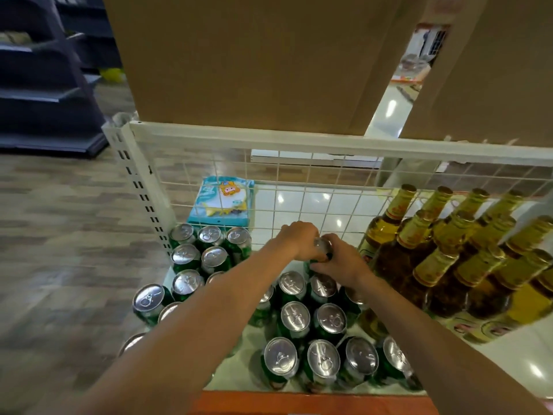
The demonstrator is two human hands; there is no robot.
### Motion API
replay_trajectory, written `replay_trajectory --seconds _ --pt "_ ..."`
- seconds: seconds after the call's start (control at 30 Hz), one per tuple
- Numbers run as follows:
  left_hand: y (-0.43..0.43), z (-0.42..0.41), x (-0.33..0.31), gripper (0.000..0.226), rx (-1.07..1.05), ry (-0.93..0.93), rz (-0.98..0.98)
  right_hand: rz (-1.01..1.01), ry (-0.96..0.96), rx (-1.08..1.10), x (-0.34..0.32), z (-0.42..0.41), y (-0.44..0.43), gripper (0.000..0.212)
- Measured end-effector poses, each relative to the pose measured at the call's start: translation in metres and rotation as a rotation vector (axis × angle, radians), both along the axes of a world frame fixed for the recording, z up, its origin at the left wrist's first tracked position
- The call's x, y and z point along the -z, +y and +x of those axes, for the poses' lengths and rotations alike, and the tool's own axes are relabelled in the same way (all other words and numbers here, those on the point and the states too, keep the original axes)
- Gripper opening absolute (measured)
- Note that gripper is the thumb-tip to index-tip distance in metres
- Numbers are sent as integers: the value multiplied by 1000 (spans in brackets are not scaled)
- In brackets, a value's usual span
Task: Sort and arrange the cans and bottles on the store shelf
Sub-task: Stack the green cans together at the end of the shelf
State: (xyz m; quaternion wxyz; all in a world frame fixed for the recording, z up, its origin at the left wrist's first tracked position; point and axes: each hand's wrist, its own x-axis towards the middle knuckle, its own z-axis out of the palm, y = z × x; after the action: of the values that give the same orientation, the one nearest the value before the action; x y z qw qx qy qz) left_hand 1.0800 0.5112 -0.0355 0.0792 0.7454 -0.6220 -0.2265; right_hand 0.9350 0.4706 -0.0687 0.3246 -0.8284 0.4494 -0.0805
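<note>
Several green cans with silver tops (294, 317) stand in loose rows on the white shelf (508, 342). Near the back of the shelf, both hands meet on one green can (323, 245). My left hand (299, 239) grips its left side and my right hand (341, 262) holds its right side and front; only the can's silver rim shows between the fingers. More cans (209, 250) cluster at the back left. Several brown bottles with gold foil necks (443, 250) stand packed at the right.
A white wire mesh panel (299, 193) closes the shelf's back, under a white rail (299, 139). A light blue packet (223, 200) lies behind the mesh. Large cardboard boxes (239, 61) stand above. A slotted white upright (140, 187) marks the left end; dark shelving (42, 85) stands far left.
</note>
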Motion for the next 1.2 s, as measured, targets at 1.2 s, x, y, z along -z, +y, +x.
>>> replay_trajectory --seconds 1.2 --pt "189 178 -33 32 -582 -36 -53 -176 356 -167 -33 95 85 62"
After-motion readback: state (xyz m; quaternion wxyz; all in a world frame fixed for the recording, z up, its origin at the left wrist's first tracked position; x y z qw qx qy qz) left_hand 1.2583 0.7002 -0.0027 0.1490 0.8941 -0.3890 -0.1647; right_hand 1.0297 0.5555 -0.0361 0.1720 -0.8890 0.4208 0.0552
